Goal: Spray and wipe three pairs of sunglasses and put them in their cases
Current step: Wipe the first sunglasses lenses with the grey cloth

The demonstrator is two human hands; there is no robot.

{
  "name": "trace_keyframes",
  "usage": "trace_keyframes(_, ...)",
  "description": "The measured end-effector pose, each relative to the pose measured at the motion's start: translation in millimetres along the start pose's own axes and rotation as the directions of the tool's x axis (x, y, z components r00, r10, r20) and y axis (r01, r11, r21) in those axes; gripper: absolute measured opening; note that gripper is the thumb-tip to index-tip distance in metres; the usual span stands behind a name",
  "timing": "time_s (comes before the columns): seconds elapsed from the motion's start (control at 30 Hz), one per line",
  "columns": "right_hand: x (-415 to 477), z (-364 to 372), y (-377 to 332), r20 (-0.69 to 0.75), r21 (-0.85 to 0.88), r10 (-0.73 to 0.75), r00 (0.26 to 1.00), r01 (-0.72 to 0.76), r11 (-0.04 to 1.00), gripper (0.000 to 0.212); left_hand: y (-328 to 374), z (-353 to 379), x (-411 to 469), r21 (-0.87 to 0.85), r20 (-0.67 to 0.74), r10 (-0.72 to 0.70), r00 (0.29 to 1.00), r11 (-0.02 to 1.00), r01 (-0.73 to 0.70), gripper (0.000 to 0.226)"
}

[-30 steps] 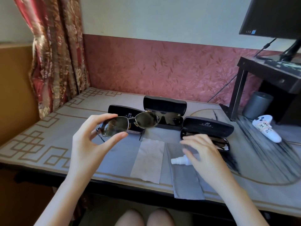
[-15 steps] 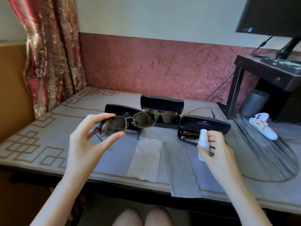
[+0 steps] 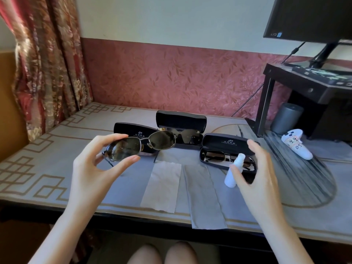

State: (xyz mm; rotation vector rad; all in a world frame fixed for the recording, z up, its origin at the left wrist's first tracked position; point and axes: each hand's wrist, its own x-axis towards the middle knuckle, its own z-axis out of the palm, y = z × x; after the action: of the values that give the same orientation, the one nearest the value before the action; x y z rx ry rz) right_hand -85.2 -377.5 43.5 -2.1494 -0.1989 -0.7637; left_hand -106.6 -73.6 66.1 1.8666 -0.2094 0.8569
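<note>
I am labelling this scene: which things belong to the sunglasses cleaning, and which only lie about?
For the job:
held sunglasses in left hand
spray bottle in right hand
left case
middle case, middle sunglasses
right case, right sunglasses
tissue
grey cloth

Lying about:
controller
grey can
monitor
curtain

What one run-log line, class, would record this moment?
phase: pre-spray | left hand: holds sunglasses | right hand: holds spray bottle | middle case: open, pair inside | right case: open, pair inside

Left hand (image 3: 89, 168), right hand (image 3: 257, 180): pinch grips aloft.
</note>
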Motion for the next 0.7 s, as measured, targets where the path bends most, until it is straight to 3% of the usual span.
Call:
trace_keyframes(0.07, 3.6, 1.6, -17.2, -0.005, -0.028, -0.218, 0.976, 0.217, 0.976, 0.038, 0.0, 0.1, -0.3, -0.002, 0.002, -0.001, 1.0, 1.0, 0.001, 0.042)
trace_keyframes(0.13, 8.6, 14.5, -30.6, 0.195, -0.043, -0.304, 0.932, 0.318, 0.947, 0.029, 0.3, 0.0, -0.7, -0.001, 0.004, -0.004, 1.0, 1.0, 0.004, 0.042)
trace_keyframes(0.2, 13.3, 36.3, -36.4, 0.46, -0.096, -0.206, 0.863, 0.28, 0.955, 0.034, 0.6, -0.7, -1.0, 0.004, 0.005, -0.007, 1.0, 1.0, 0.007, 0.041)
trace_keyframes(0.3, 21.0, 68.9, -31.8, 0.627, -0.316, -0.012, 0.779, 0.269, 0.91, 0.041, 2.4, -3.4, -1.8, 0.001, 0.005, -0.009, 1.0, 1.0, 0.009, 0.041)
trace_keyframes(0.37, 24.0, 81.1, -32.4, 0.653, -0.446, 0.024, 0.757, 0.359, 0.82, 0.033, 3.1, -6.0, -2.1, 0.01, 0.004, -0.004, 1.0, 1.0, 0.004, 0.041)
trace_keyframes(0.47, 25.5, 86.9, -33.1, 0.671, -0.492, -0.02, 0.741, 0.465, 0.736, 0.037, 0.6, -11.3, -2.3, 0.018, 0.005, 0.001, 1.0, 1.0, -0.001, 0.042)
trace_keyframes(0.6, 33.0, 87.4, -28.8, 0.656, -0.509, 0.008, 0.755, 0.435, 0.743, 0.016, -1.8, -14.4, -3.3, 0.0, 0.003, -0.003, 1.0, 1.0, 0.003, 0.042)
trace_keyframes(0.7, 36.9, 83.6, -29.5, 0.685, -0.442, 0.03, 0.728, 0.383, 0.811, 0.01, -2.7, -15.3, -4.9, -0.004, 0.007, -0.001, 1.0, 1.0, 0.001, 0.043)
